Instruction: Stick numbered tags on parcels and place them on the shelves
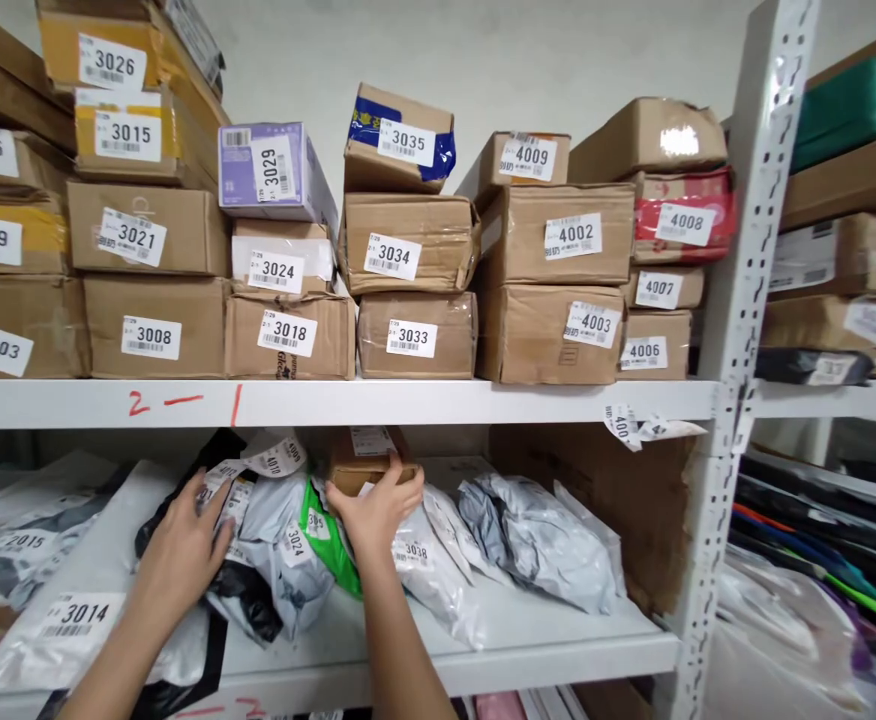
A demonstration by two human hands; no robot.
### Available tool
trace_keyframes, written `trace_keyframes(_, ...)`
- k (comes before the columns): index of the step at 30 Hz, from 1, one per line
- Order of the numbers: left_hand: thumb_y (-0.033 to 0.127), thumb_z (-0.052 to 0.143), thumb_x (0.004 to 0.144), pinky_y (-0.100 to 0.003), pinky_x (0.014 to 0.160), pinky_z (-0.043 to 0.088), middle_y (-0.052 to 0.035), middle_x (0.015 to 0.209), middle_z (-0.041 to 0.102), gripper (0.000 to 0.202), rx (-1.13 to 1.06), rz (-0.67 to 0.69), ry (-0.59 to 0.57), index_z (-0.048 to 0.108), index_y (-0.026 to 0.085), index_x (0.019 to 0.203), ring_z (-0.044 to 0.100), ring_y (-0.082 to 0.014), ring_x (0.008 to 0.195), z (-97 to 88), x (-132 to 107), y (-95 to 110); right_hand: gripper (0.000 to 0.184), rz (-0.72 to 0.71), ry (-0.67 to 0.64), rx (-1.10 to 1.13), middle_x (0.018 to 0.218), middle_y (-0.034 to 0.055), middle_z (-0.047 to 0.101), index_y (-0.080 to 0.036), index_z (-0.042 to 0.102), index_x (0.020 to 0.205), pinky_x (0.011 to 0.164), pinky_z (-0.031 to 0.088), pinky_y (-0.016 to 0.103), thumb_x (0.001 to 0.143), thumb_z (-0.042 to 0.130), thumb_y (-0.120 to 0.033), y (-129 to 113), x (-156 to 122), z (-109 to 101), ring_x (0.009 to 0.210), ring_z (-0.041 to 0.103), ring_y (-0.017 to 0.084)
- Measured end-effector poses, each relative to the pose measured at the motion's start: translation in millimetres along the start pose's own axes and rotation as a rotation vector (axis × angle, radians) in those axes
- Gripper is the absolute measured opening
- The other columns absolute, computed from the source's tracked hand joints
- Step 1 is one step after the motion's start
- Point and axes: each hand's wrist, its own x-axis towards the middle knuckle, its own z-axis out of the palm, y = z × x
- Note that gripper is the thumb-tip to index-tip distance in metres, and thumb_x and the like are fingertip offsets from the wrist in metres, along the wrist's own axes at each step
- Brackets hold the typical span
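Observation:
On the lower shelf, my left hand [187, 535] has its fingers bent around one end of a strip of white number labels [273, 459]. The strip trails to the right over a black plastic parcel bag [254, 600] and a grey one [277, 535]. My right hand [378, 505] grips a small brown cardboard box [359, 455] at its front, thumb on the left and fingers on the right. Below that box lie a green parcel bag [333, 545] and a white bag labelled 3038 [434, 580]. The box's lower part is hidden by my hand.
Labelled cardboard boxes [412, 240] stand stacked on the upper shelf [438, 402], whose beam is just above my hands. More grey bags [543, 535] lie to the right, and a bag labelled 3014 [82, 640] to the left. A perforated post [723, 400] rises at the right.

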Motion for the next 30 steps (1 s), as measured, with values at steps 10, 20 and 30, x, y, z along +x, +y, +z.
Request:
trace_keyframes(10,0.029,0.046,0.091,-0.046,0.086,0.047,-0.0101,0.108,0.065,0.027,-0.027,0.223,0.188,0.066,0.019,0.106,0.06,-0.0299,0.097,4.1,-6,0,0.076,-0.173,0.149,0.308,0.143,0.0218,0.014,-0.019,0.04,0.111,0.103,0.035,0.057,0.047,0.078,-0.032,6,-28,-28,0.133,0.03,0.043)
trace_keyframes(20,0.029,0.051,0.089,-0.051,0.093,0.041,-0.0078,0.093,0.069,0.021,-0.064,0.265,0.266,0.063,0.018,0.101,0.061,-0.0286,0.09,-12.0,-5,11,0.093,-0.328,0.196,0.379,0.144,0.0222,0.015,-0.023,0.036,0.114,0.096,0.039,0.065,0.035,0.084,-0.038,23,-54,-33,0.133,0.031,0.05)
trace_keyframes(30,0.032,0.055,0.088,-0.044,0.09,0.042,-0.0093,0.11,0.064,0.038,-0.363,0.25,0.287,0.054,0.023,0.125,0.058,-0.0288,0.1,-33.9,-15,55,0.11,-0.348,0.229,0.453,0.148,0.0235,0.013,-0.024,0.036,0.116,0.098,0.038,0.065,0.024,0.093,-0.044,31,-71,-49,0.133,0.032,0.051)
